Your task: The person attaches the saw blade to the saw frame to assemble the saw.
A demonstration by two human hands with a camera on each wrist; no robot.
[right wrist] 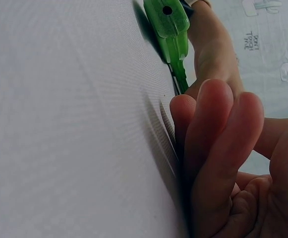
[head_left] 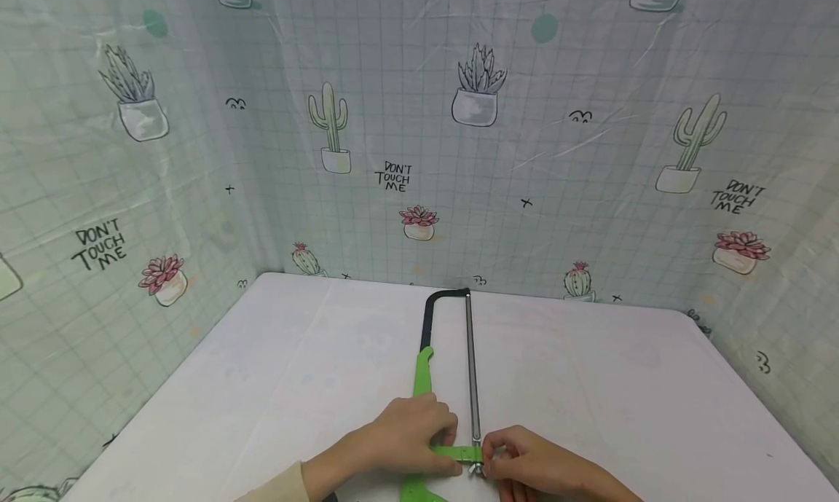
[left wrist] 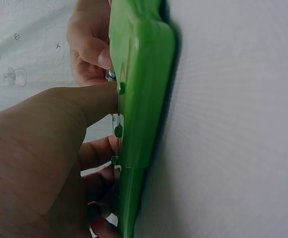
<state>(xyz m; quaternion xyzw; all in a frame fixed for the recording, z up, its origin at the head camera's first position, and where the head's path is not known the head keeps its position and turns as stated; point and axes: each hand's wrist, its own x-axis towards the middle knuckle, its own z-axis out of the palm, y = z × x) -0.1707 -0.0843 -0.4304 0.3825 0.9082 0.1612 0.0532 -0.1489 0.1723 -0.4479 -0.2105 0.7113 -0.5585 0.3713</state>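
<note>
A hacksaw [head_left: 422,371] lies on the white table, its black bow pointing away from me and its green handle [left wrist: 144,74] toward me. Its grey blade [head_left: 472,363] runs along the right side to a green crosspiece [head_left: 462,454]. My left hand [head_left: 409,436] grips the green part of the frame, thumb near the crosspiece. At the blade's near end sits a small metal wing nut [head_left: 476,470]. The thumb and index finger of my right hand [head_left: 534,458] pinch at it, while the other fingers curl beside the table surface. My right fingers partly hide the nut.
The white table [head_left: 609,393] spreads out on both sides of the saw. Behind and beside it hangs a curtain [head_left: 393,116] printed with cacti and potted plants, meeting the table's back edge just past the saw's far end.
</note>
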